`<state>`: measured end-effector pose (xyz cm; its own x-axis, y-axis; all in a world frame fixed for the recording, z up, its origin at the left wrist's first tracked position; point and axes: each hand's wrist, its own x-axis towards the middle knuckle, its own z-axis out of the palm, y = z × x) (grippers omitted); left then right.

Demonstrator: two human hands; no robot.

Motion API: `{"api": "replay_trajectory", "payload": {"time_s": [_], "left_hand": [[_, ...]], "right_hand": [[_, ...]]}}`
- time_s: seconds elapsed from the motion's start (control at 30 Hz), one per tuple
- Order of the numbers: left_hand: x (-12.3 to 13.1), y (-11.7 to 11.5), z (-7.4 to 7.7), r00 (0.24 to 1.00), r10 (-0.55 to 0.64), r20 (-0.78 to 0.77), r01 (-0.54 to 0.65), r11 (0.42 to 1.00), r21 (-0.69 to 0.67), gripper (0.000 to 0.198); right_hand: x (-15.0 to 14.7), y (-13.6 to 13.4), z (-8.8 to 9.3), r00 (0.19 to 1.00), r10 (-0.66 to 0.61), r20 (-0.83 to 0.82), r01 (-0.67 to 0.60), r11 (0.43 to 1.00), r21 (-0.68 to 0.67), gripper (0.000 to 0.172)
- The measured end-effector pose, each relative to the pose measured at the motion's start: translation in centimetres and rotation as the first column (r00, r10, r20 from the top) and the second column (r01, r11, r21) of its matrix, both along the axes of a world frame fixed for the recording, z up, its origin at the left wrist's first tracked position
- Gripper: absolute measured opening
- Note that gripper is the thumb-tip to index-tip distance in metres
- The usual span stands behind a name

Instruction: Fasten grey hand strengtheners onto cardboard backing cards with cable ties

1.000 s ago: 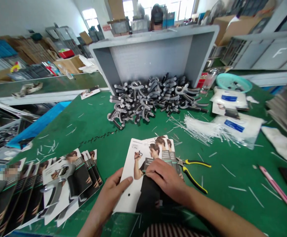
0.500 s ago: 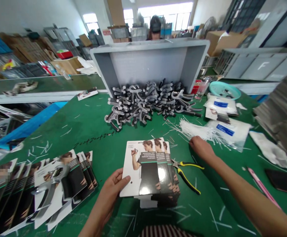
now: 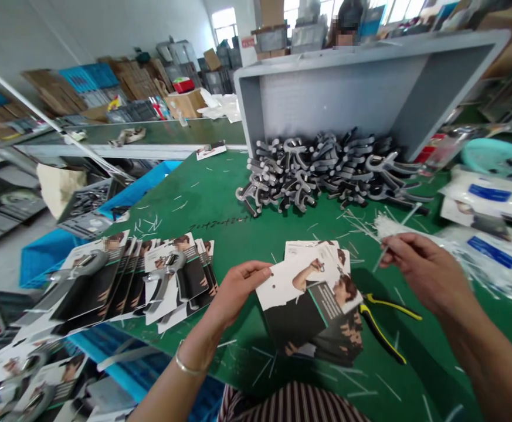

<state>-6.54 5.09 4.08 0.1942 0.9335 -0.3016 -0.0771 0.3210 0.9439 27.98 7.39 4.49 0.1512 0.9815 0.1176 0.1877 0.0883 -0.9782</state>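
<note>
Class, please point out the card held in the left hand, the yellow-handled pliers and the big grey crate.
Held card [image 3: 298,308]: head view, on its dark printed area.
Yellow-handled pliers [image 3: 395,306]: head view, on the upper handle.
Grey crate [image 3: 326,108]: head view, on its pale inner panel.

The left hand [image 3: 243,290] holds a card [image 3: 291,316]; the right hand [image 3: 429,275] pinches a tie [image 3: 379,259].

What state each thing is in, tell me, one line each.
Left hand: closed on a card
Card: tilted, overlapping other cards
Right hand: pinching a white tie
Pliers: lying down, handles spread
Bin: lying on its side
Grips: heaped at the bin's mouth
Bowl: upright, items inside
Row of cards: leaning, overlapping, some bearing grips
</note>
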Motion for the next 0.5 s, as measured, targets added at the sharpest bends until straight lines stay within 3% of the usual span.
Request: {"api": "replay_trajectory", "payload": {"time_s": [0.1,0.23,0.5], "left_hand": [[1.2,0.2,-0.4,0.997,-0.062,-0.035,0.063,0.997,0.034,0.028],[2.0,-0.4,-0.9,0.992,-0.061,-0.111,0.070,0.994,0.081,0.028],[2.0,-0.5,-1.0,0.980,-0.049,-0.192,0.065,0.995,0.078,0.032]], "right_hand": [[-5.3,-1.1,1.7,0.978,0.162,-0.133,-0.158,0.986,0.045,0.012],[-10.2,-2.8,2.2,0.943,0.331,0.035,-0.333,0.941,0.062,0.016],[-11.6,-3.6,0.5,0.884,0.293,0.364,-0.376,0.908,0.184,0.016]]}}
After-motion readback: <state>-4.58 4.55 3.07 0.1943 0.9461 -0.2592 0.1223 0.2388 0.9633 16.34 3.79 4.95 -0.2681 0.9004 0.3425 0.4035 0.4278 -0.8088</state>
